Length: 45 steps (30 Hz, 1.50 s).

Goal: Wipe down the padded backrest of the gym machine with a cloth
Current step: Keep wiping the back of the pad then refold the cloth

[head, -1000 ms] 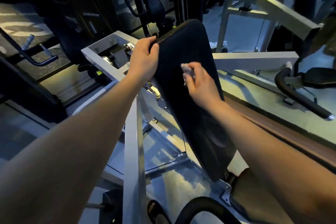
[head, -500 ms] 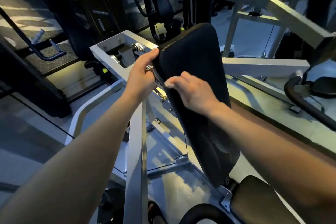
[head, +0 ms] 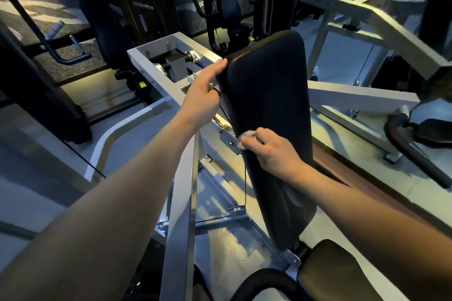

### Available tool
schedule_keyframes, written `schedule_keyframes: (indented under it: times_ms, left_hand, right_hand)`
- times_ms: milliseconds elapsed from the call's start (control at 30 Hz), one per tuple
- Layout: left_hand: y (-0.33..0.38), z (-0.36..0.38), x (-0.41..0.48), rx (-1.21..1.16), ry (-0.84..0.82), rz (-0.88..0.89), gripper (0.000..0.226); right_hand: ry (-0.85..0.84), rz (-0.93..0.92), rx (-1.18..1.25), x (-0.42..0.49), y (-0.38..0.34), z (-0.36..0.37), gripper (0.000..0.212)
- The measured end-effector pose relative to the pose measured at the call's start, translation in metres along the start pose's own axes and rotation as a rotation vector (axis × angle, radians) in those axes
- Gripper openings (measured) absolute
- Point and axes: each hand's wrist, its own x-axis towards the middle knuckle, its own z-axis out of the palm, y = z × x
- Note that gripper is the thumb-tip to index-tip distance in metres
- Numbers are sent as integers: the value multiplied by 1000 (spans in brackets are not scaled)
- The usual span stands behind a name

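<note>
Right hand [head: 271, 151] hides most of the cloth [head: 245, 138]; backrest [head: 266, 85] hides the left hand's [head: 203, 96] fingers.

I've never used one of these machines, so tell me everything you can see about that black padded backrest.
The backrest is a long, narrow black pad with rounded corners, covered in what looks like smooth vinyl. It stands tilted, top leaning away, mounted on a pale metal frame above a dark seat pad. The left hand holds its upper left edge; the right hand presses a small pale cloth against its left side, halfway down.
</note>
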Motion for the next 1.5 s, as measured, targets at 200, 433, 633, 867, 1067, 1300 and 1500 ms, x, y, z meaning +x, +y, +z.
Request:
schedule_keyframes:
  times_ms: [200, 433, 633, 867, 1067, 1300, 1500]
  left_hand:
    - [-11, 26, -46, -157, 134, -159, 59]
    - [-45, 60, -116, -133, 137, -426, 33]
    - [-62, 94, -149, -93, 63, -583, 21]
    - [-61, 120, -164, -251, -71, -577, 46]
    - [-77, 110, -158, -297, -132, -536, 34]
    - [-99, 83, -154, -681, -28, -741, 22]
    - [-100, 86, -147, -926, -62, -877, 26]
  right_hand:
    - [159, 107, 168, 26, 11, -30, 25]
    - [116, 59, 259, 20, 0, -1, 26]
    - [-299, 178, 473, -68, -10, 9, 23]
    - [-284, 690, 947, -70, -33, -31, 12]
    - [-312, 851, 1066, -59, -34, -31, 15]
    - [-260, 1156, 890, -52, -31, -31, 25]
    - [-375, 1200, 1107, -58, -53, -29, 46]
